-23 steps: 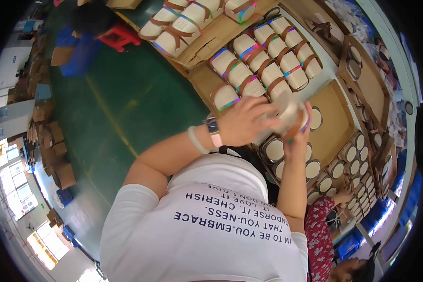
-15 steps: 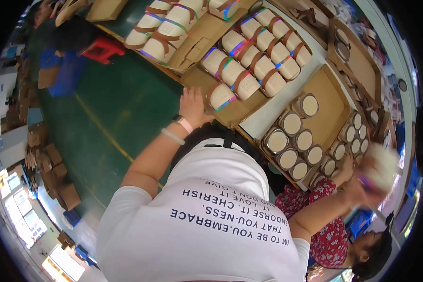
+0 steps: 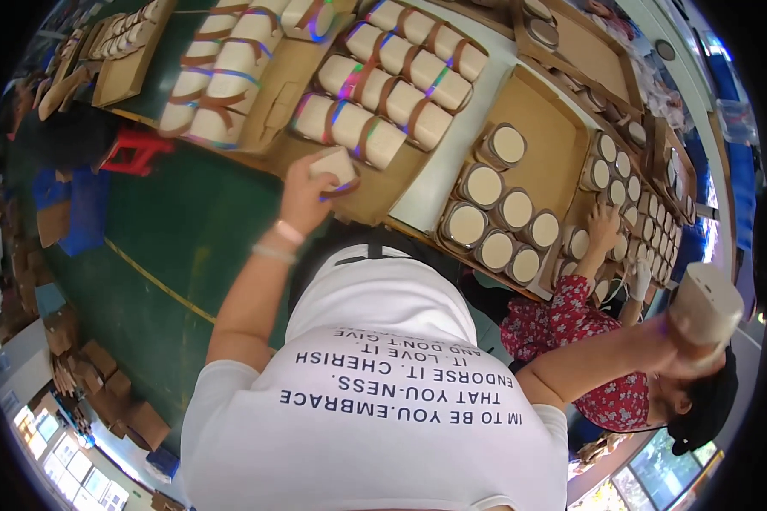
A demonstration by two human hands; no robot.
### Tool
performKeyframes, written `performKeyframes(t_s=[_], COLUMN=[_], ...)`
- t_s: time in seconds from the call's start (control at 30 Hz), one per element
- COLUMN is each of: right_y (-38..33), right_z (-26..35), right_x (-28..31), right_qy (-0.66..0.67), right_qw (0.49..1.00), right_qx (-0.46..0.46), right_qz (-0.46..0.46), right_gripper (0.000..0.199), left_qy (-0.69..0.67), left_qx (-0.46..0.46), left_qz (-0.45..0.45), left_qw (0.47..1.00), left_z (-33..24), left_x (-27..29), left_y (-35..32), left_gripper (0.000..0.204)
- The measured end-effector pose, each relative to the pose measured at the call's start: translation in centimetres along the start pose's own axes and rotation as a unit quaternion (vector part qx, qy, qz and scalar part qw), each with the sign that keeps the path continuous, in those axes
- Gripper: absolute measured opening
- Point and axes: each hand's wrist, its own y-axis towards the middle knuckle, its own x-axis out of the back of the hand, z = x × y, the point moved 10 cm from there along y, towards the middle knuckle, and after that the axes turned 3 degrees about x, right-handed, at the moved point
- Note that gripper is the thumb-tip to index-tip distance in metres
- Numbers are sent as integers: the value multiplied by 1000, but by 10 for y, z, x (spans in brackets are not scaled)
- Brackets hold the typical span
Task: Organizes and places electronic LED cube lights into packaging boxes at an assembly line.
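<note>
My left hand [image 3: 302,194] is closed around a small cream device [image 3: 336,169] with a brown strap and a glowing coloured band. It is at the near corner of a cardboard tray [image 3: 411,170], where rows of matching cream devices [image 3: 360,128] lie on their sides with straps showing. Out to the right, my right hand [image 3: 686,356] grips another cream device [image 3: 706,302], raised above the table's level with a small slot visible at its upper end. The lower part of that device is blurred, and my fingers there are partly hidden.
Right of the tray, a second cardboard tray [image 3: 541,111] holds upright devices with round cream tops [image 3: 484,186]. A co-worker in a red floral top [image 3: 596,400] reaches in close beside my right arm. More devices [image 3: 222,85] lie at the far left, near a red stool [image 3: 138,152].
My left hand, earlier open at the tray's edge, now holds a cream device at the tray's near corner. My right hand still holds its device, now turned and less blurred. The view has shifted.
</note>
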Motion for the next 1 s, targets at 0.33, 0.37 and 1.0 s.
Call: performKeyframes(t_s=[0.33, 0.37, 1.0], right_y=[-321, -323, -297], right_z=[-211, -231, -312], right_x=[-79, -87, -139], right_qy=[162, 164, -319], right_qw=[742, 742, 675], right_qx=[-578, -580, -138], right_qz=[297, 294, 652], right_gripper=[70, 70, 84], left_qy=[-750, -636, -869], left_qx=[249, 275, 330], left_qz=[-66, -50, -81], left_qw=[609, 719, 359], left_z=[-24, -15, -113], left_x=[46, 45, 2], left_y=[38, 38, 49], left_gripper=[63, 62, 49])
